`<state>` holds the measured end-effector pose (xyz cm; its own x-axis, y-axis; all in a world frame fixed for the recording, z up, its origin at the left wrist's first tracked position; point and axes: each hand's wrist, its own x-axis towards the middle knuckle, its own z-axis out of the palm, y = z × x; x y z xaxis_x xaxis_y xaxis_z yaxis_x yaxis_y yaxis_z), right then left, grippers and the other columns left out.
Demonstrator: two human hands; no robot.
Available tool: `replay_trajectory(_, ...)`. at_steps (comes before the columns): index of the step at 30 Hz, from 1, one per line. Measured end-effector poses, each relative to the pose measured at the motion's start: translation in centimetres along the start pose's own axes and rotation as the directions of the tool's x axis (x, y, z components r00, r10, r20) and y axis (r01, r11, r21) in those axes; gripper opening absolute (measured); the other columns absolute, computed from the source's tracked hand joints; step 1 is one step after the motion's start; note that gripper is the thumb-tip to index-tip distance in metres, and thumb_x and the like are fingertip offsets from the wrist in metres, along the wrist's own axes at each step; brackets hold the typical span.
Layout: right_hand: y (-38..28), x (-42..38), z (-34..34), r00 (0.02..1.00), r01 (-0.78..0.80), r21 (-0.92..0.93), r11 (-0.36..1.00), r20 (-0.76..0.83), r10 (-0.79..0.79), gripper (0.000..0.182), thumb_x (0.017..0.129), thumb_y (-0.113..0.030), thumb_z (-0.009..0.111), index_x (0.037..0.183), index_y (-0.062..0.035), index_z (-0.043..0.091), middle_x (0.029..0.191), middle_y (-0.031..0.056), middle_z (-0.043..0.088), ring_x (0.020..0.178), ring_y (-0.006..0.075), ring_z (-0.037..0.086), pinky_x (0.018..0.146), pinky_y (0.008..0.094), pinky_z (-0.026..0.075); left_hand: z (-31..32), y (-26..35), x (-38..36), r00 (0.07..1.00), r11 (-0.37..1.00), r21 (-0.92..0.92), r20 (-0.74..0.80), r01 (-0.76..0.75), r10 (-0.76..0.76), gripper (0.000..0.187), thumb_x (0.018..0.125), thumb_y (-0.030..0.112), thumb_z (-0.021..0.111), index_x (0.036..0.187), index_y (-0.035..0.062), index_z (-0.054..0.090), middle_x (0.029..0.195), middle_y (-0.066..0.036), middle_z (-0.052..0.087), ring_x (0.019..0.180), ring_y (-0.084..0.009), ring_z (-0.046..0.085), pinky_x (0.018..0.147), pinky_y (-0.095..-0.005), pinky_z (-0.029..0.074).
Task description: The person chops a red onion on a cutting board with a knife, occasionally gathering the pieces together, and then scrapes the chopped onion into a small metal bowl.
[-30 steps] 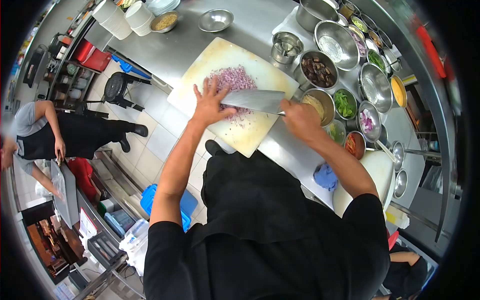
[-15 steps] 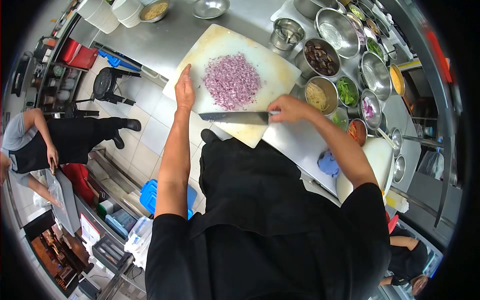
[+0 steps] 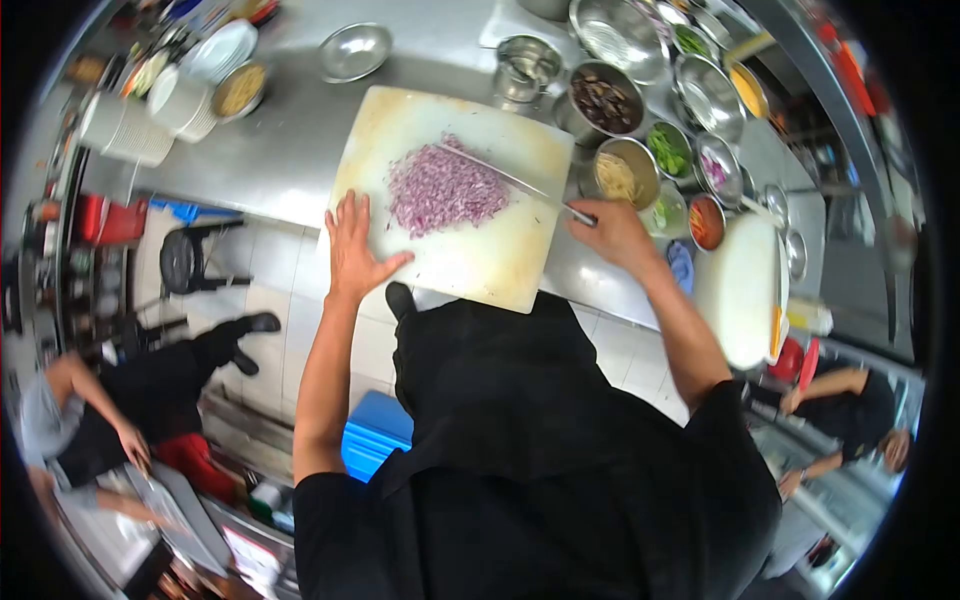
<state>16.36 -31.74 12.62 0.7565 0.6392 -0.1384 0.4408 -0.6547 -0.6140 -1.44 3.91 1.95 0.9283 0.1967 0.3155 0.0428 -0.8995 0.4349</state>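
Observation:
A pile of finely chopped red onion (image 3: 440, 195) lies on the white cutting board (image 3: 470, 265) in front of me. My right hand (image 3: 617, 238) grips the handle of a knife (image 3: 525, 187) at the board's right side. The blade stretches leftward along the far edge of the onion, its tip by the top of the pile. Fingers spread, my left hand (image 3: 358, 250) rests on or just above the board's near left edge, apart from the onion.
Beyond the board stands a steel bowl (image 3: 356, 52). To the right are a pot of dark pieces (image 3: 606, 103), a bowl of pale strips (image 3: 622, 172), a bowl of green leaves (image 3: 668, 150) and a thick white board (image 3: 737, 290). Stacked white bowls (image 3: 125, 128) stand left. Co-workers are at both sides.
The knife has gone from the near side of the onion to its far right side, now angled. My left hand has opened out. The onion pile is narrower and the camera view has shifted.

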Motion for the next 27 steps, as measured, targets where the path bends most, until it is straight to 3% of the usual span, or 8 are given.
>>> replay_trajectory(3, -1.7, -4.6, 4.5, 0.915, -0.325, -0.019, 0.946, -0.258, 0.309, 0.029, 0.083, -0.024, 0.071, 0.105, -0.0065, 0.071, 0.085, 0.0235, 0.068, 0.081, 0.0392, 0.067, 0.072, 0.0450, 0.053, 0.6, -1.0, 1.6, 0.966, 0.991, 0.067, 0.242, -0.113, 0.094, 0.112, 0.068, 0.062, 0.076, 0.148, -0.0017, 0.031, 0.150, -0.031, 0.031, 0.139, -0.0469, 0.029, 0.115, -0.0603, 0.016)
replay_trajectory(10, -9.2, -3.8, 15.9, 0.687, -0.577, 0.025, 0.816, -0.525, 0.502, 0.025, 0.085, -0.020, 0.067, 0.105, -0.0046, 0.068, 0.077, 0.0235, 0.066, 0.073, 0.0435, 0.065, 0.067, 0.0516, 0.052, 6.6, 0.8, 6.8, 0.974, 0.964, -0.190, 0.088, -0.187, 0.207, 0.079, 0.089, 0.046, 0.060, 0.141, -0.0109, 0.038, 0.146, -0.034, 0.035, 0.137, -0.0504, 0.028, 0.117, -0.0558, 0.016)
replay_trajectory(11, -10.9, -2.9, 16.8, 0.694, -0.564, -0.004, 0.826, -0.544, 0.471, 0.025, 0.085, -0.020, 0.067, 0.105, -0.0035, 0.067, 0.076, 0.0247, 0.065, 0.074, 0.0444, 0.065, 0.067, 0.0521, 0.052, 7.4, 1.1, 7.0, 0.971, 0.959, -0.196, 0.083, -0.204, 0.224, 0.079, 0.089, 0.046, 0.060, 0.141, -0.0109, 0.038, 0.146, -0.034, 0.035, 0.137, -0.0504, 0.028, 0.117, -0.0558, 0.016)
replay_trajectory(14, -13.6, -1.2, 17.1, 0.726, -0.479, 0.064, 0.876, -0.532, 0.436, 0.025, 0.085, -0.020, 0.068, 0.104, -0.0037, 0.067, 0.075, 0.0254, 0.065, 0.075, 0.0451, 0.064, 0.068, 0.0521, 0.052, 7.3, 1.3, 8.1, 0.988, 0.784, -0.618, 0.082, -0.055, 0.134, 0.063, 0.098, 0.034, 0.052, 0.141, -0.0100, 0.039, 0.148, -0.030, 0.036, 0.139, -0.0442, 0.031, 0.118, -0.0506, 0.018)
replay_trajectory(17, -13.4, -1.0, 15.3, 0.747, -0.397, 0.150, 0.905, -0.521, 0.414, 0.022, 0.085, -0.021, 0.068, 0.100, -0.0042, 0.067, 0.075, 0.0258, 0.065, 0.076, 0.0458, 0.064, 0.069, 0.0525, 0.052, 6.0, -1.8, 10.2, 0.986, 0.845, -0.513, -0.023, -0.152, 0.163, 0.058, 0.099, 0.032, 0.049, 0.139, -0.0095, 0.042, 0.147, -0.030, 0.038, 0.139, -0.0432, 0.031, 0.118, -0.0506, 0.018)
replay_trajectory(21, -8.6, 1.6, 11.6, 0.773, -0.442, -0.083, 0.893, -0.540, 0.333, 0.018, 0.085, -0.019, 0.066, 0.097, -0.0061, 0.066, 0.075, 0.0235, 0.065, 0.074, 0.0435, 0.065, 0.067, 0.0513, 0.053, 6.4, -4.6, 11.3, 0.990, 0.914, -0.384, 0.006, -0.127, 0.140, 0.054, 0.101, 0.030, 0.045, 0.138, -0.0089, 0.044, 0.144, -0.029, 0.042, 0.135, -0.0443, 0.036, 0.117, -0.0502, 0.020)
replay_trajectory(25, -5.5, 5.0, 11.0, 0.873, -0.318, -0.275, 0.907, -0.458, 0.167, 0.016, 0.085, -0.017, 0.063, 0.098, -0.0071, 0.065, 0.077, 0.0209, 0.066, 0.073, 0.0409, 0.067, 0.065, 0.0497, 0.054, 6.3, -4.4, 10.4, 0.976, 0.902, -0.389, 0.035, -0.186, 0.217, 0.052, 0.101, 0.028, 0.043, 0.138, -0.0088, 0.044, 0.144, -0.027, 0.043, 0.133, -0.0439, 0.038, 0.116, -0.0496, 0.022)
replay_trajectory(27, -5.3, 5.6, 12.1, 0.892, -0.307, -0.243, 0.920, -0.410, 0.189, 0.016, 0.085, -0.018, 0.061, 0.096, -0.0066, 0.065, 0.078, 0.0212, 0.067, 0.075, 0.0408, 0.067, 0.068, 0.0501, 0.054, 6.0, -4.1, 10.4, 0.996, 0.865, -0.496, -0.014, -0.080, 0.084, 0.051, 0.102, 0.027, 0.039, 0.139, -0.0090, 0.043, 0.143, -0.026, 0.045, 0.131, -0.0432, 0.040, 0.115, -0.0483, 0.025)
